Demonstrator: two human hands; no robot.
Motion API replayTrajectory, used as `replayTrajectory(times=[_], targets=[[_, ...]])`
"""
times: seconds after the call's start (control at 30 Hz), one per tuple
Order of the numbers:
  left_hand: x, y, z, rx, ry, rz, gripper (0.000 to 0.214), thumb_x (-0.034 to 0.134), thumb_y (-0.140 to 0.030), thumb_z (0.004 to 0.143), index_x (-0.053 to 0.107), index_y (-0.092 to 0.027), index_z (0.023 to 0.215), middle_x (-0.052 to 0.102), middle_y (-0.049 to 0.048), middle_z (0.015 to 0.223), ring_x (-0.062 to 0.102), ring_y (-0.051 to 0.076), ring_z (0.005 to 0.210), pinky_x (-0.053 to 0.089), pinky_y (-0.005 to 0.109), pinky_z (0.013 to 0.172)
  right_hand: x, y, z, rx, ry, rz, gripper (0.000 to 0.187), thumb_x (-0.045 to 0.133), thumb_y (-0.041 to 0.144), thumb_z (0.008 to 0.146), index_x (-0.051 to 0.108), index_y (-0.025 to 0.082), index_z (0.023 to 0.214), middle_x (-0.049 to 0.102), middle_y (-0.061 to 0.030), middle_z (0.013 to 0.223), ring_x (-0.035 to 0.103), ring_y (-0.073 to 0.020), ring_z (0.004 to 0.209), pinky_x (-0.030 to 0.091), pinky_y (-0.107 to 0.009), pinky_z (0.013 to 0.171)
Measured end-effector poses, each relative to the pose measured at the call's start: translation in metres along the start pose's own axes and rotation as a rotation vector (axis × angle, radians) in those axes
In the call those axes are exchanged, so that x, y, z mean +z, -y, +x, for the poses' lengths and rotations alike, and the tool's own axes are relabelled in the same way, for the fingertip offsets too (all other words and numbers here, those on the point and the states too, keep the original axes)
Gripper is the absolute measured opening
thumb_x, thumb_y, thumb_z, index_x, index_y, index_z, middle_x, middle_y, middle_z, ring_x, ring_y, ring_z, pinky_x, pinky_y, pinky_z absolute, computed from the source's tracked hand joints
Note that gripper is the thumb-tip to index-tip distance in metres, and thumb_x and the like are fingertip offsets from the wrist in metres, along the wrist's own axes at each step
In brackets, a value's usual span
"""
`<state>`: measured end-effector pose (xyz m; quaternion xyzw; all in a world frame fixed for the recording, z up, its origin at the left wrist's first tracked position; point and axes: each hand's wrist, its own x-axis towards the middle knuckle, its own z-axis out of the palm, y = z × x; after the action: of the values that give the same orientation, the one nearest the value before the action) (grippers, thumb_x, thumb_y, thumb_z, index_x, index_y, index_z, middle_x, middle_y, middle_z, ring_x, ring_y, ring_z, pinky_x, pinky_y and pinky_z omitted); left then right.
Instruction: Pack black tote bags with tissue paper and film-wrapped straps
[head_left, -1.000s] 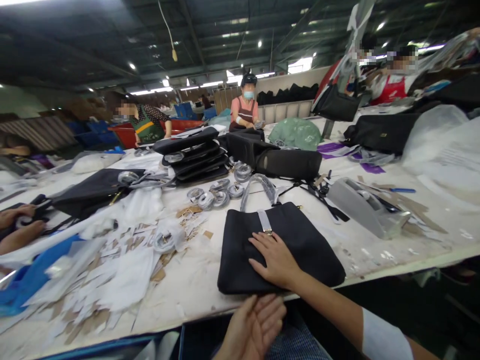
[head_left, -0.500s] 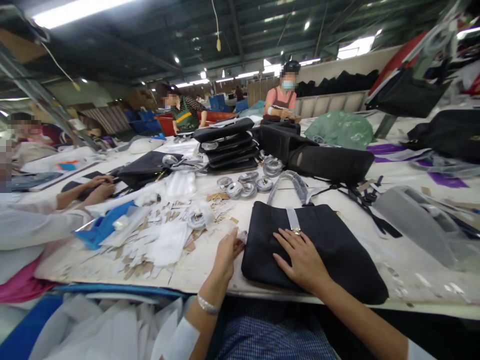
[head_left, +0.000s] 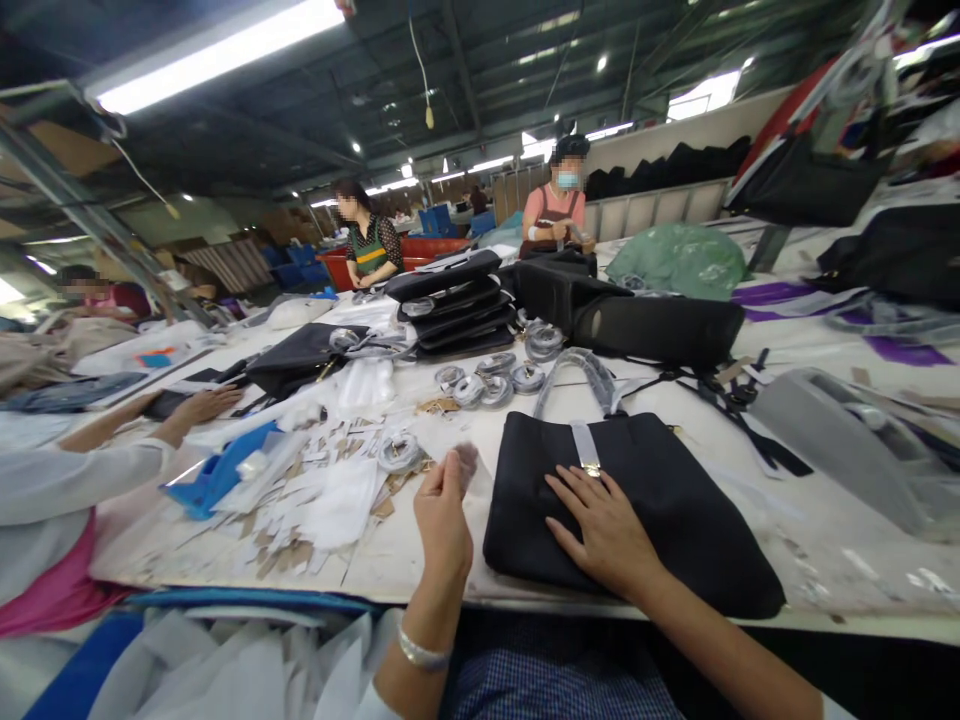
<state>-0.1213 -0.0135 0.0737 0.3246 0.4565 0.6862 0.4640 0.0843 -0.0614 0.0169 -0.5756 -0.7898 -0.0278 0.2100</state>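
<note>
A black handbag (head_left: 675, 510) lies flat before me, its handle (head_left: 577, 370) wrapped in clear plastic and pointing away. Fingers spread, my right hand (head_left: 604, 525) rests on the bag's front, just below the pale strap and gold-coloured clasp (head_left: 589, 463). To the left of the bag, my left hand (head_left: 444, 515) is raised with thumb and fingers pinched on a thin translucent sheet (head_left: 469, 460). Whether it is plastic or thin foam I cannot tell.
Paper scraps and white sheets (head_left: 322, 500) cover the table on the left. Beyond are plastic-wrapped coils (head_left: 487, 385) and stacked black bags (head_left: 457, 305). A co-worker's hands (head_left: 199, 405) are at the left; a grey tape dispenser-like object (head_left: 832, 440) stands right.
My left hand has moved slightly left, away from the bag's edge, and turned upright with the sheet in its pinch. My right hand stays on the bag. The left co-worker's hand has flattened out.
</note>
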Motion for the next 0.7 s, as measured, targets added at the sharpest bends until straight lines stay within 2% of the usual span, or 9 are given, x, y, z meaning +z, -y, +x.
replayTrajectory(times=[0.07, 0.13, 0.23, 0.37, 0.43, 0.5, 0.6, 0.7], targets=[[0.019, 0.011, -0.017, 0.112, 0.162, 0.203, 0.028, 0.066, -0.039, 0.089, 0.076, -0.015, 0.099, 0.076, 0.0082, 0.102, 0.07, 0.022, 0.098, 0.054, 0.034, 0.093, 0.0, 0.0, -0.001, 0.01, -0.006, 0.019, 0.05, 0.053, 0.041, 0.094, 0.052, 0.022, 0.14, 0.05, -0.0117, 0.145, 0.044, -0.0321, 0.133, 0.026, -0.055, 0.112], [0.036, 0.028, -0.032, 0.205, 0.369, 0.433, 0.024, 0.059, -0.032, 0.093, 0.075, -0.019, 0.104, 0.075, 0.0066, 0.106, 0.069, 0.023, 0.102, 0.054, 0.037, 0.096, -0.001, 0.001, -0.002, 0.017, -0.011, 0.052, 0.052, 0.054, 0.041, 0.093, 0.052, 0.02, 0.14, 0.051, -0.0121, 0.145, 0.044, -0.0318, 0.133, 0.025, -0.055, 0.114], [0.048, 0.055, -0.043, 0.3, 0.573, 0.645, 0.025, 0.057, -0.019, 0.091, 0.075, -0.024, 0.108, 0.074, 0.0063, 0.112, 0.068, 0.026, 0.108, 0.051, 0.045, 0.101, -0.001, 0.002, -0.003, 0.022, -0.024, 0.115, 0.055, 0.058, 0.037, 0.089, 0.053, 0.014, 0.139, 0.056, -0.0149, 0.138, 0.045, -0.0311, 0.131, 0.02, -0.053, 0.118], [0.044, 0.071, -0.036, 0.37, 0.747, 0.696, 0.035, 0.054, -0.012, 0.09, 0.07, -0.027, 0.118, 0.069, 0.0056, 0.122, 0.061, 0.026, 0.12, 0.043, 0.051, 0.11, -0.005, -0.001, 0.0, 0.038, -0.042, 0.232, 0.056, 0.062, 0.027, 0.082, 0.056, 0.012, 0.135, 0.06, -0.0154, 0.132, 0.047, -0.0295, 0.129, 0.018, -0.052, 0.12], [0.04, 0.072, -0.031, 0.404, 0.847, 0.688, 0.039, 0.05, -0.011, 0.091, 0.067, -0.029, 0.122, 0.067, 0.0043, 0.126, 0.061, 0.024, 0.121, 0.041, 0.051, 0.112, -0.012, -0.006, 0.0, 0.03, -0.043, 0.325, 0.048, 0.06, 0.021, 0.082, 0.061, 0.014, 0.129, 0.064, -0.0125, 0.128, 0.052, -0.0268, 0.126, 0.022, -0.05, 0.12], [0.037, 0.072, -0.028, 0.411, 0.898, 0.673, 0.042, 0.048, -0.011, 0.092, 0.066, -0.031, 0.124, 0.066, 0.003, 0.128, 0.06, 0.023, 0.122, 0.038, 0.05, 0.114, -0.021, -0.012, -0.003, 0.028, -0.07, 0.415, 0.035, 0.054, 0.017, 0.087, 0.067, 0.019, 0.12, 0.069, -0.0082, 0.12, 0.058, -0.0227, 0.119, 0.031, -0.045, 0.117], [0.034, 0.076, -0.03, 0.474, 0.987, 0.772, 0.046, 0.044, -0.009, 0.093, 0.063, -0.035, 0.127, 0.065, 0.0015, 0.13, 0.056, 0.023, 0.126, 0.034, 0.052, 0.116, -0.037, -0.025, -0.018, 0.132, -0.199, 0.443, 0.028, 0.047, 0.019, 0.094, 0.072, 0.023, 0.106, 0.073, -0.0055, 0.108, 0.066, -0.0211, 0.106, 0.046, -0.04, 0.106], [0.033, 0.082, -0.035, 0.579, 1.095, 0.911, 0.051, 0.046, -0.006, 0.089, 0.061, -0.034, 0.13, 0.061, 0.002, 0.135, 0.047, 0.025, 0.135, 0.028, 0.055, 0.118, -0.048, -0.034, -0.037, 0.29, -0.342, 0.385, 0.027, 0.046, 0.024, 0.096, 0.071, 0.022, 0.105, 0.072, -0.0081, 0.11, 0.066, -0.0237, 0.105, 0.052, -0.04, 0.099]])
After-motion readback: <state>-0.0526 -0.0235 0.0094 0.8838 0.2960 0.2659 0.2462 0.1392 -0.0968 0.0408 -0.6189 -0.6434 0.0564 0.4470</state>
